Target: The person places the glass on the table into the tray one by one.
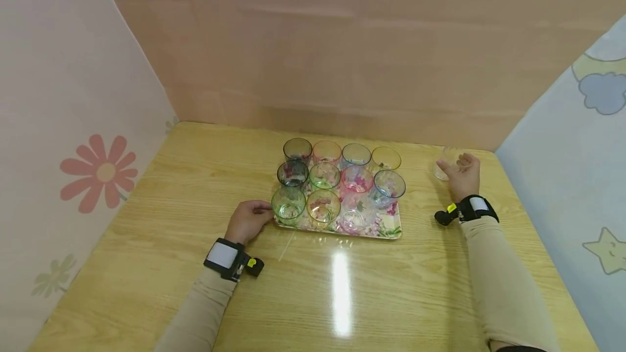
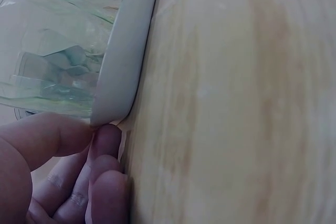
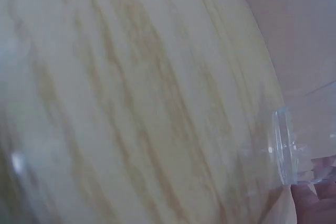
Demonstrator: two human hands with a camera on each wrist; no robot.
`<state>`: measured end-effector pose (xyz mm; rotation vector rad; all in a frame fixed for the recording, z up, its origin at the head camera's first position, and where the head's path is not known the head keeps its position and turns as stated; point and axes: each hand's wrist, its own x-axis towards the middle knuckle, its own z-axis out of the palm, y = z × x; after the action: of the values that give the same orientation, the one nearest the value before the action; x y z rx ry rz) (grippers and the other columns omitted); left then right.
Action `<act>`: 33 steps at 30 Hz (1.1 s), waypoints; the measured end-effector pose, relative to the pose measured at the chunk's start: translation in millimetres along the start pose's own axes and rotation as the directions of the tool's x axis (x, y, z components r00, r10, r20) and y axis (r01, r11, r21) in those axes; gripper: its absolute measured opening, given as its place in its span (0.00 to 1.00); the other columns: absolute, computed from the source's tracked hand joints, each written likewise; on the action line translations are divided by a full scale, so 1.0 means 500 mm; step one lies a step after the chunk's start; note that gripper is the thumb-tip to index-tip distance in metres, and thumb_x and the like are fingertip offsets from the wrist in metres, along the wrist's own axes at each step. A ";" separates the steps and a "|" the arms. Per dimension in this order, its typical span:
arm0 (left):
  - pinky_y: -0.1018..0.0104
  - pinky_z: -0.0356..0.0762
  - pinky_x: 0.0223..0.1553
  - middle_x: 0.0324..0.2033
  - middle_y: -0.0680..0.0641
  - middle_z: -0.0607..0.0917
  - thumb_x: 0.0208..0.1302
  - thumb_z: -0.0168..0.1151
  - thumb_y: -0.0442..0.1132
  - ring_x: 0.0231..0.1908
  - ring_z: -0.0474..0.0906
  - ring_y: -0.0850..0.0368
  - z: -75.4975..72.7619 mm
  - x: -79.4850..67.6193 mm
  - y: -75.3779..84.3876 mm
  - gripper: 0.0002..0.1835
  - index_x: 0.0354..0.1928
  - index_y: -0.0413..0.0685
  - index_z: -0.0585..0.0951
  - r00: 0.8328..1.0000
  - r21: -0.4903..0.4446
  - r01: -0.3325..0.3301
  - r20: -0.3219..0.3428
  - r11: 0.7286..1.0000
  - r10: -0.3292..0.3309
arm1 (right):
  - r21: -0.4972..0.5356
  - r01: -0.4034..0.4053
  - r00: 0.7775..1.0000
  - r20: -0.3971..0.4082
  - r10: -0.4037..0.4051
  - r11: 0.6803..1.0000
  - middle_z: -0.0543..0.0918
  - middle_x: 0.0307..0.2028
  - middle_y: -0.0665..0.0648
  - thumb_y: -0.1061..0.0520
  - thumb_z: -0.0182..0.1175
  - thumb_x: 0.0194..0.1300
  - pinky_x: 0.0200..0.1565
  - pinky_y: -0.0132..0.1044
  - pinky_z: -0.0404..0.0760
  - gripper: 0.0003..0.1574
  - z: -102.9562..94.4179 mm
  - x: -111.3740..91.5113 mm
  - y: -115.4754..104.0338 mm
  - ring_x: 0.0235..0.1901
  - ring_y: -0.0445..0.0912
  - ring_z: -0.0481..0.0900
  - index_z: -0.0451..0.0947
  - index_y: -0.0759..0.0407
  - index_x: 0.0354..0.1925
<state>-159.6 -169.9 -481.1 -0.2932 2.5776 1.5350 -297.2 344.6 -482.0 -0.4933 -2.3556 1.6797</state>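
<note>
A flowered tray (image 1: 391,231) stands on the wooden table, filled with rows of see-through coloured glasses. My left hand (image 1: 248,221) pinches the tray's near left corner, right beside a green glass (image 1: 288,206); the left wrist view has thumb and fingers meeting at the tray's pale rim (image 2: 123,66). Off to the right, at the back of the table, my right hand (image 1: 463,179) holds a clear glass (image 1: 440,171). Its thick base (image 3: 283,148) shows low at the right edge of the right wrist view, and most of the hand is out of that picture.
Nearest me on the tray are a yellow glass (image 1: 323,209) and a clear pinkish glass (image 1: 356,216). A blue glass (image 1: 389,190) sits at the right end of the middle row. A plain backdrop (image 1: 342,58) closes off the table's far edge, with patterned panels at both sides.
</note>
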 end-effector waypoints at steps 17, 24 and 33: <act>0.67 0.79 0.31 0.39 0.39 0.89 0.67 0.66 0.34 0.30 0.83 0.57 0.001 -0.001 0.001 0.12 0.48 0.35 0.87 1.000 -0.018 -0.021 -0.004 1.000 0.021 | -0.105 0.122 0.990 0.082 -0.114 0.987 0.57 0.76 0.67 0.42 0.63 0.71 0.75 0.50 0.52 0.57 -0.031 -0.050 -0.054 0.75 0.57 0.56 0.42 0.60 0.79; 0.67 0.80 0.33 0.41 0.38 0.88 0.67 0.67 0.34 0.33 0.83 0.56 0.002 0.002 0.000 0.11 0.48 0.35 0.87 1.000 -0.014 -0.018 -0.010 1.000 0.018 | -0.151 0.199 0.973 0.148 -0.177 0.968 0.58 0.74 0.70 0.45 0.63 0.72 0.74 0.57 0.50 0.54 -0.041 -0.115 -0.062 0.73 0.60 0.58 0.43 0.63 0.79; 0.67 0.80 0.34 0.41 0.40 0.89 0.66 0.67 0.34 0.35 0.84 0.55 0.002 -0.001 0.001 0.13 0.49 0.36 0.87 1.000 0.003 0.000 -0.011 1.000 0.000 | -0.194 0.290 0.948 0.191 -0.254 0.937 0.59 0.70 0.70 0.47 0.63 0.72 0.58 0.36 0.64 0.51 -0.038 -0.191 -0.092 0.68 0.59 0.64 0.47 0.65 0.77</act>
<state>-159.0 -169.0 -481.1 -0.3026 2.5876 1.5339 -209.2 310.8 -429.8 -0.0539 -2.5988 1.3912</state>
